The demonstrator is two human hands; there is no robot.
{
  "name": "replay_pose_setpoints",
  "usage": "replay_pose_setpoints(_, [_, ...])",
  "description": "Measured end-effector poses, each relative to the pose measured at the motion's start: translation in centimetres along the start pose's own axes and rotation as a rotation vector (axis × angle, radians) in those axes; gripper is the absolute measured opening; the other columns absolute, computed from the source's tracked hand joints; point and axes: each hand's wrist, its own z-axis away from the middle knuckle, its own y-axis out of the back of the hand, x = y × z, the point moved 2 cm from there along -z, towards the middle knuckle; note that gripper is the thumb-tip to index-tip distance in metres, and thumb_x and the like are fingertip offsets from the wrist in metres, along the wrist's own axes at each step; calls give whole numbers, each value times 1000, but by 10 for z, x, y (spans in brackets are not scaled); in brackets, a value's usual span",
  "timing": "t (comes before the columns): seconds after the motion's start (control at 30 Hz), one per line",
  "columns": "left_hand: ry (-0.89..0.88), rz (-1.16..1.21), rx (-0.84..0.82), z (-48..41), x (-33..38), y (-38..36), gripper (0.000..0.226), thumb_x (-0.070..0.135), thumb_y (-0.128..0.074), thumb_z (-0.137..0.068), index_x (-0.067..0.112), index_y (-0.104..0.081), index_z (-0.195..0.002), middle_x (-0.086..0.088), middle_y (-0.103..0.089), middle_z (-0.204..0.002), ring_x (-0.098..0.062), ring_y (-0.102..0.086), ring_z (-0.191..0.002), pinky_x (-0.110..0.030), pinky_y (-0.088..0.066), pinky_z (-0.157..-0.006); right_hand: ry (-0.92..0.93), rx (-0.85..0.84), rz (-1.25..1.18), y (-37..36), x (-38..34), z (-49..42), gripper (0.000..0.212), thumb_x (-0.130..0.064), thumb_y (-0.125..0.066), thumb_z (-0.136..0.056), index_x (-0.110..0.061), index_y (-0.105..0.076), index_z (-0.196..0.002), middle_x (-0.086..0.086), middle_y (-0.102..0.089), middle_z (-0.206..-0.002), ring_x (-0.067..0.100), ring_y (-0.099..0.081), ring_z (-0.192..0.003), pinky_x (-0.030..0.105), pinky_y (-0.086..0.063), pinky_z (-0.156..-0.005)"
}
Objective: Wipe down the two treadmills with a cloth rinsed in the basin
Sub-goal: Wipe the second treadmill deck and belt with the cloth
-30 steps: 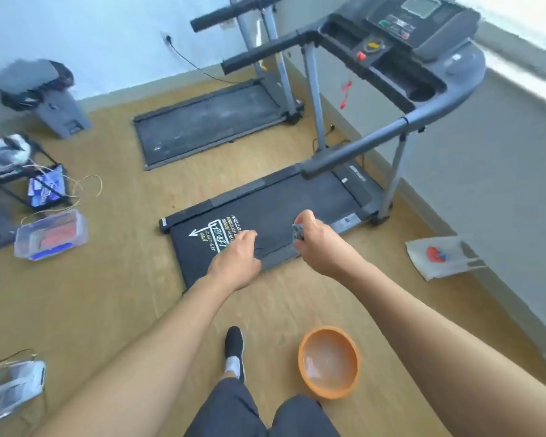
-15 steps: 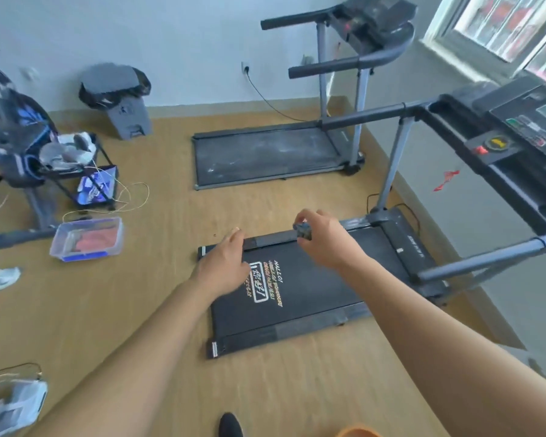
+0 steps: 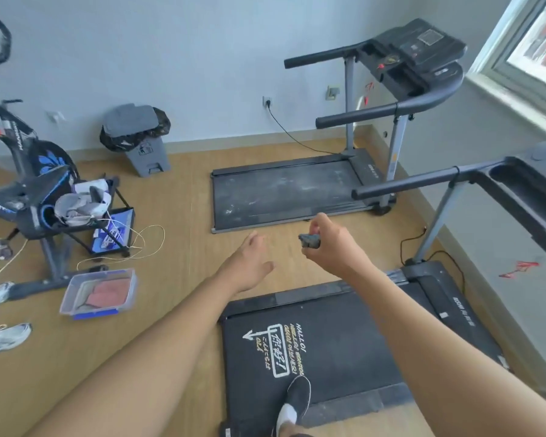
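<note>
My right hand (image 3: 331, 244) is closed around a small dark grey cloth (image 3: 309, 240), bunched up and held in the air over the floor between the two treadmills. My left hand (image 3: 249, 263) is stretched out flat beside it, fingers apart, holding nothing. The near treadmill (image 3: 344, 348) lies below my arms, its black belt printed with white lettering, and my foot (image 3: 297, 394) in a dark shoe stands on that belt. The far treadmill (image 3: 284, 193) sits by the back wall with a dusty, streaked belt. The basin is out of view.
An exercise bike (image 3: 29, 184) and a small rack with shoes and cables stand at left. A clear plastic box (image 3: 100, 293) and sneakers (image 3: 0, 339) lie on the wooden floor. A grey bin (image 3: 142, 137) stands by the wall. The near treadmill's handrail (image 3: 423, 181) juts out at right.
The view has swung up and forward, the orange basin has left the frame, and I have stepped onto the near treadmill's belt. Both hands moved toward the far treadmill; my left hand has spread.
</note>
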Motion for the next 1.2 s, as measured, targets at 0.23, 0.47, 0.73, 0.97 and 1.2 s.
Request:
replay_pose_setpoints(0.23, [30, -149, -105, -115, -5, 88, 64, 43, -52, -109, 13, -28, -160, -13, -41, -163, -32, -52, -138, -43, -45, -110, 34, -75, 29, 57, -26, -154, 29, -24, -71, -93, -17, -48, -109, 5, -68, -94, 24, -64, -79, 38, -52, -64])
replay_pose_setpoints(0.47, [-36, -118, 118, -248, -37, 191, 50, 35, -50, -109, 22, -38, -156, 1, -41, -165, -24, -55, -137, -42, -49, -105, 58, -116, 113, 78, -70, -323, 32, -30, -72, -94, -19, -49, -114, 4, -63, -97, 25, -67, -80, 45, -62, -69])
replay_pose_setpoints(0.73, [-138, -277, 85, -451, -91, 294, 60, 25, -50, -108, 16, -25, -161, 0, -8, -177, -26, -34, -154, -50, -51, -105, -2, -101, 170, 68, -107, -550, 32, -26, -71, -94, -16, -52, -118, 8, -66, -106, 24, -65, -86, 43, -60, -77])
replay_pose_setpoints(0.97, [-192, -416, -69, -609, -83, 379, 71, 19, -51, -105, 13, -14, -166, -1, 12, -177, -25, -16, -162, -49, -46, -110, -22, -10, 42, 98, -114, -708, 32, -24, -72, -95, -15, -55, -121, 4, -66, -107, 19, -63, -83, 29, -48, -61])
replay_pose_setpoints(1.2, [-316, -434, -109, -839, -29, 411, 75, 18, -55, -104, 13, -13, -167, -3, 15, -177, -27, -14, -162, -43, -34, -119, -147, 75, -12, 146, -30, -899, 33, -26, -72, -96, -16, -55, -121, 5, -66, -106, 22, -66, -90, 35, -56, -68])
